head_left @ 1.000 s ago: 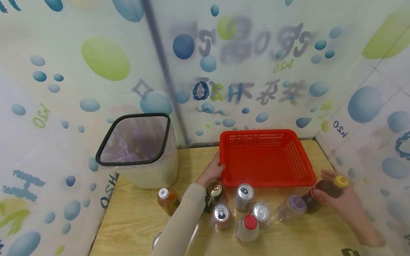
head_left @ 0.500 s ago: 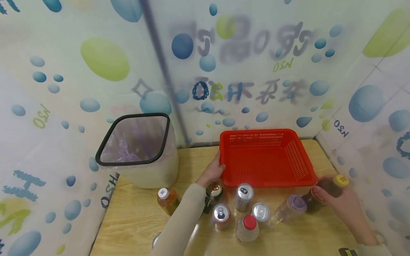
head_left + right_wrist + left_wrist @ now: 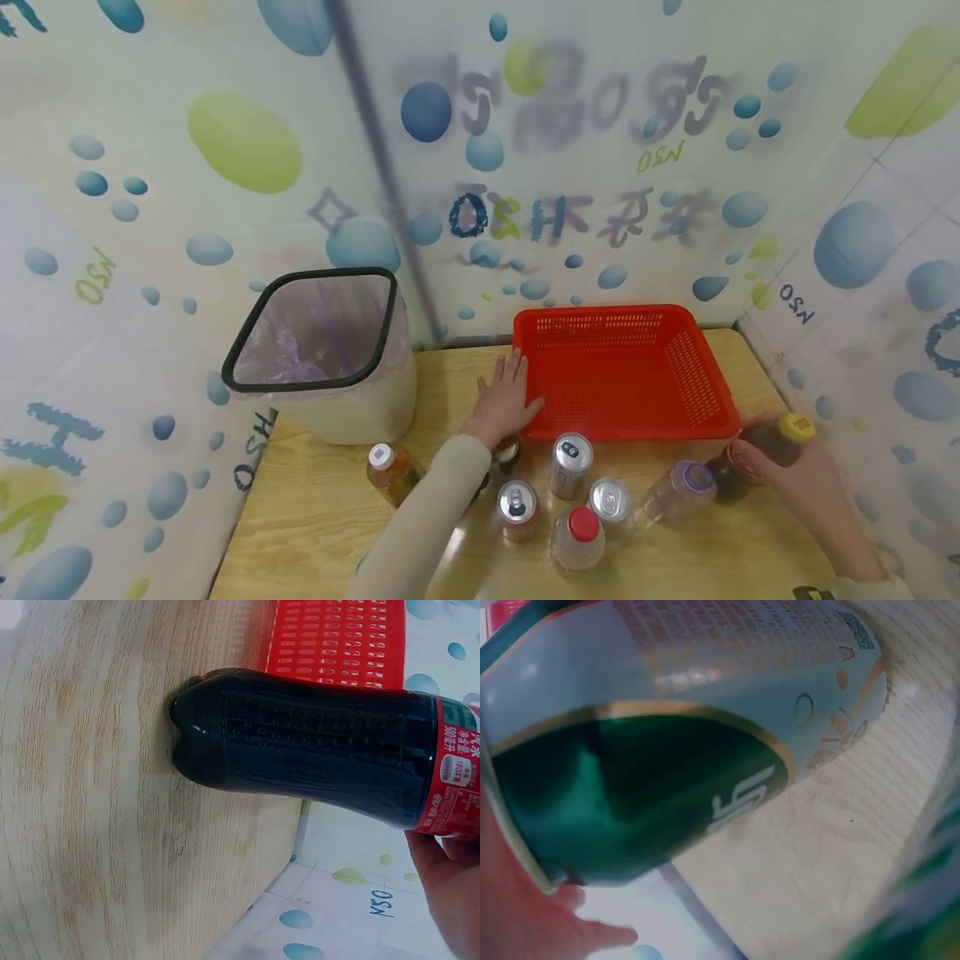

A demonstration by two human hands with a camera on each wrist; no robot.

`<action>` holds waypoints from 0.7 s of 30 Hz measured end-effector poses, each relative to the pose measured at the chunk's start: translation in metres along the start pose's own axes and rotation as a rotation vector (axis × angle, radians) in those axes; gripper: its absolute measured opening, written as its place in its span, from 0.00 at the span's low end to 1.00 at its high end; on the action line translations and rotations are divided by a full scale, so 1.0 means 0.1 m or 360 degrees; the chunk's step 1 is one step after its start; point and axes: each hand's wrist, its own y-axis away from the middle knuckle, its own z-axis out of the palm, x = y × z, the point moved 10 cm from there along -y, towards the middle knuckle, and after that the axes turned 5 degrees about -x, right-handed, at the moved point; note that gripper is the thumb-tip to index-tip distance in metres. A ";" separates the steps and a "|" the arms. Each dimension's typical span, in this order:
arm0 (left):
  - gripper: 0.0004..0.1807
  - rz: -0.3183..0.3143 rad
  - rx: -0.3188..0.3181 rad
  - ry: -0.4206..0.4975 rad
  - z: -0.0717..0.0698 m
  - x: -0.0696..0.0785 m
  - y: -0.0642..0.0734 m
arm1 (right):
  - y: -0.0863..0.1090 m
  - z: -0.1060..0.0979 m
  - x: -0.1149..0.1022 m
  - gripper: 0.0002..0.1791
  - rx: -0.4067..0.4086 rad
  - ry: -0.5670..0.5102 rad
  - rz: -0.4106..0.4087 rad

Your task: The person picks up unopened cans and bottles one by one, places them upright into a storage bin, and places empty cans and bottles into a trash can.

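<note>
My left hand (image 3: pixel 501 406) has its fingers spread at the left side of the red basket (image 3: pixel 615 383), over a can (image 3: pixel 507 455) that it partly hides. A green and white can (image 3: pixel 667 750) fills much of the left wrist view, with fingers (image 3: pixel 547 930) behind its end. On the right, my right hand (image 3: pixel 813 487) grips a bottle of dark soda (image 3: pixel 322 750) with a red label and yellow cap. This bottle stands at the basket's front right corner, beside a clear bottle with a purple cap (image 3: pixel 686 487).
Drink cans (image 3: pixel 572 465) and a red-capped clear bottle (image 3: pixel 579 540) stand in front of the basket. An amber drink bottle (image 3: pixel 393 475) is left of my left forearm. The lined bin (image 3: pixel 375 400) stands back left, and patterned sheeting (image 3: pixel 600 167) walls the table.
My left hand has let go of the basket's left rim and spread its fingers, rising slightly. My right hand keeps its grip on the soda bottle with hardly any movement.
</note>
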 end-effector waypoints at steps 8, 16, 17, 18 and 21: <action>0.50 -0.0057 -0.0036 -0.0227 -0.05 0.04 0.07 | 0.01 -0.01 -0.01 0.24 0.0027 -0.0014 -0.0048; 0.50 -0.0085 -0.0081 -0.0282 -0.04 0.00 0.13 | 0.02 -0.01 -0.04 0.24 0.0016 -0.0015 -0.0038; 0.50 -0.0086 -0.0090 -0.0276 -0.04 0.00 0.14 | 0.02 -0.01 -0.05 0.24 0.0021 -0.0014 -0.0036; 0.50 -0.0087 -0.0102 -0.0274 -0.03 -0.01 0.14 | 0.02 -0.01 -0.04 0.24 0.0024 -0.0016 -0.0032; 0.50 -0.0091 -0.0127 -0.0257 0.00 -0.02 0.15 | 0.02 -0.01 -0.03 0.24 0.0028 -0.0013 -0.0015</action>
